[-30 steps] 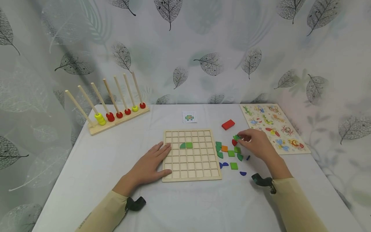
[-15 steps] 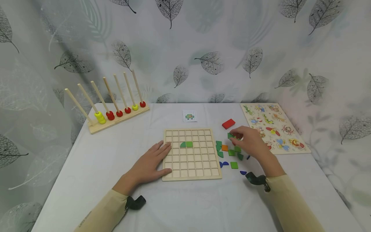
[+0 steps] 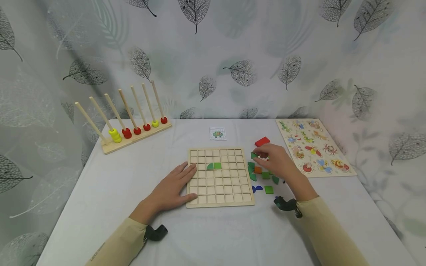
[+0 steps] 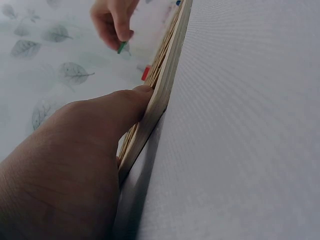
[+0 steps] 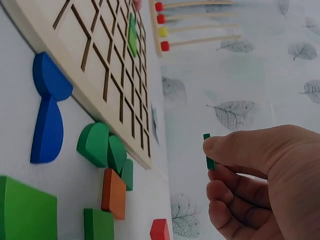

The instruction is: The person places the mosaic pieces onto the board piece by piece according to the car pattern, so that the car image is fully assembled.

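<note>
My left hand lies with fairly straight fingers on the left edge of a wooden grid board. In the left wrist view its thumb rests on the board's rim. A green quarter-round piece and a light green square sit side by side in the grid. Off the board's upper right corner, my right hand pinches a dark green piece between thumb and finger, raised above the table. Its full outline is edge-on in the right wrist view.
Loose green, orange and blue pieces lie right of the board. Behind are a red block and a small picture card. A peg rack with beads stands back left, an animal puzzle board at right.
My right hand has moved left, carrying the pinched green piece from above the loose pieces toward the board's upper right corner. The left hand has stayed in place.
</note>
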